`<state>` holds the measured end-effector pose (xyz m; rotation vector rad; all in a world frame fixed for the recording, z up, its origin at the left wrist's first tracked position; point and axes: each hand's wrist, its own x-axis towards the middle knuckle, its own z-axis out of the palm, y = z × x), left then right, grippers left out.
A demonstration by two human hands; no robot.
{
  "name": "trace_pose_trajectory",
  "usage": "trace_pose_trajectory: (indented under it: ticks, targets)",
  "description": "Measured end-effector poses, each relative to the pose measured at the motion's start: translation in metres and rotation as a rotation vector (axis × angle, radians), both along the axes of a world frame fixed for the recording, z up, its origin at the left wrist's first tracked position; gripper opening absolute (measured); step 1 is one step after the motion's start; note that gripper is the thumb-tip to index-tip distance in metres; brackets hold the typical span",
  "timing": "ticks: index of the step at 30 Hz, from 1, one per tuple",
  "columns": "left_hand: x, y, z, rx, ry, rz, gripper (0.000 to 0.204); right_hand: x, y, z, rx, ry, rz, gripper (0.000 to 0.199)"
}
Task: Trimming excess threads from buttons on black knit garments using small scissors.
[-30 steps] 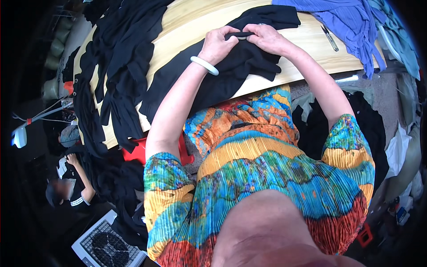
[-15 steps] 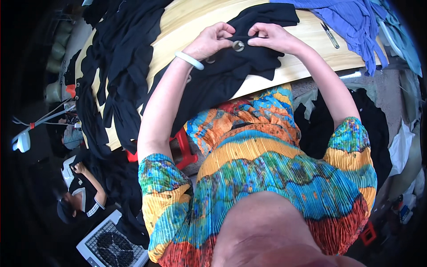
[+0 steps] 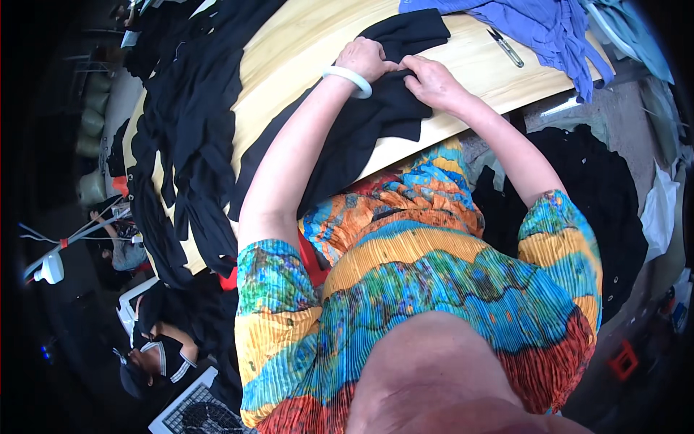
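Note:
A black garment (image 3: 347,134) lies along the near edge of the pale wooden table (image 3: 289,58), part of it hanging over. My left hand (image 3: 365,59), below a white bangle (image 3: 348,81), is closed on its fabric, back of the hand upward. Close beside it, my right hand (image 3: 432,83) pinches the same garment between thumb and fingers. The fingertips of both hands nearly meet at a fold. Whatever small part lies between them is hidden. Right of my hands, thread snips (image 3: 507,49) rest on the wood.
More black garments (image 3: 191,94) cover the table's left side. A blue-purple garment (image 3: 531,29) drapes over its right end. On the floor are a black cloth pile (image 3: 578,188), a white plastic bag (image 3: 659,210) and a red stool (image 3: 622,359). Another person (image 3: 155,354) is at lower left.
My left hand has turned over, back upward, and shifted right, closer to my right hand. The large round button seen between my hands before is now out of sight. The whole view has shifted slightly.

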<state>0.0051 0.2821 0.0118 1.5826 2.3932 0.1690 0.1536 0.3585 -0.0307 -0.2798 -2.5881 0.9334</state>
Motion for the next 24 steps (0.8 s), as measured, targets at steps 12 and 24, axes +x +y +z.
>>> trace_pose_trajectory:
  ticks: [12,24]
  targets:
    - [-0.009,-0.008,-0.013,0.31,-0.634,0.171,0.018,-0.01,-0.004,-0.008,-0.191,0.128,-0.143,0.016]
    - [-0.008,-0.006,-0.014,0.265,-0.693,0.233,0.013,-0.008,-0.011,-0.001,0.049,0.175,-0.209,0.021]
